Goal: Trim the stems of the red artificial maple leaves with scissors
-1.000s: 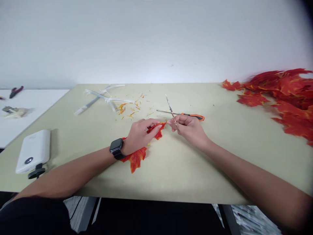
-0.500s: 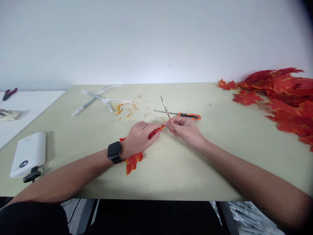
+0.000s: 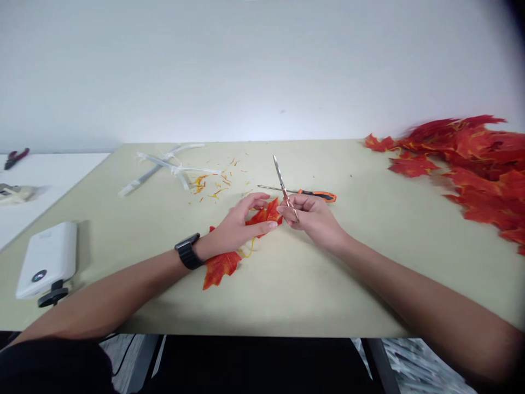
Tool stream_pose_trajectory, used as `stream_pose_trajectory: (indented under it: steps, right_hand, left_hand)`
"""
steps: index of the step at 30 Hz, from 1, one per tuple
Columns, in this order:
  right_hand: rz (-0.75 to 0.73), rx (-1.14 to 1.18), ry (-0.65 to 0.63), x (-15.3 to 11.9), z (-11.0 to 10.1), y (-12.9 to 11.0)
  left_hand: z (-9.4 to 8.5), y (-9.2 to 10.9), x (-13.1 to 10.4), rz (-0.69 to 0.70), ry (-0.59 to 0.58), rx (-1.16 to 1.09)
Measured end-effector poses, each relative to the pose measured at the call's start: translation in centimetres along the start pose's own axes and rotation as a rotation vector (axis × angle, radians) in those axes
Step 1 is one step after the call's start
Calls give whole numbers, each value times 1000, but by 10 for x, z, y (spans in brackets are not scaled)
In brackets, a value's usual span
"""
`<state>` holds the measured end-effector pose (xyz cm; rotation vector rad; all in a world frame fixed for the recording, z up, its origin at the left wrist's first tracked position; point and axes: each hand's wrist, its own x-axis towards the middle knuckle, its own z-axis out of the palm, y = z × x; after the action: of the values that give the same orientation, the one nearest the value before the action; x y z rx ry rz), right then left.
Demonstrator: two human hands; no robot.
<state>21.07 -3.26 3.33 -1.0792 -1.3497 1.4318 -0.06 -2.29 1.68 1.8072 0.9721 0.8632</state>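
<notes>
A red-orange artificial maple leaf (image 3: 268, 210) lies opened out between my hands. My left hand (image 3: 240, 221) has its thumb and fingers spread apart around that leaf, the thumb along its lower edge. My right hand (image 3: 315, 219) holds a small pair of scissors (image 3: 283, 180) with copper-coloured handles, blades together and pointing up. Its fingertips meet the right edge of the leaf. Under my left wrist rests another maple leaf (image 3: 221, 269), partly hidden, and a thin yellow stem (image 3: 249, 250) shows between the two leaves.
Behind my right hand lies a screwdriver (image 3: 318, 194) with an orange and black handle. Orange-yellow scraps (image 3: 200, 184) and clear plastic ties (image 3: 164, 164) are farther left. Red leaves (image 3: 476, 164) are heaped at right. A white power bank (image 3: 47, 260) sits near the left edge, pliers (image 3: 16, 158) beyond.
The leaf, folded in my left fingers before, is now spread out. My left fingers have come apart and the wrist has turned. The scissors have tilted more upright.
</notes>
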Motion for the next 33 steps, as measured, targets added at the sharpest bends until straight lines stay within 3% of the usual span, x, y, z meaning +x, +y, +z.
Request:
stream_pose_trajectory:
  steps: [5,14,27,33]
  right_hand:
    - [-10,-10,-12,2,-2,3]
    - [56,-46,61,13,-13,15]
    - [65,108,-2,14,-15,14]
    - [46,113,16,15,-16,15]
  left_hand:
    - [-7,6,3,-197,-158,-277]
    - [-10,-3,5,-206,-112,-473]
    - [-7,-6,8,-137,77,-272]
    - [-7,-6,8,-143,79,-259]
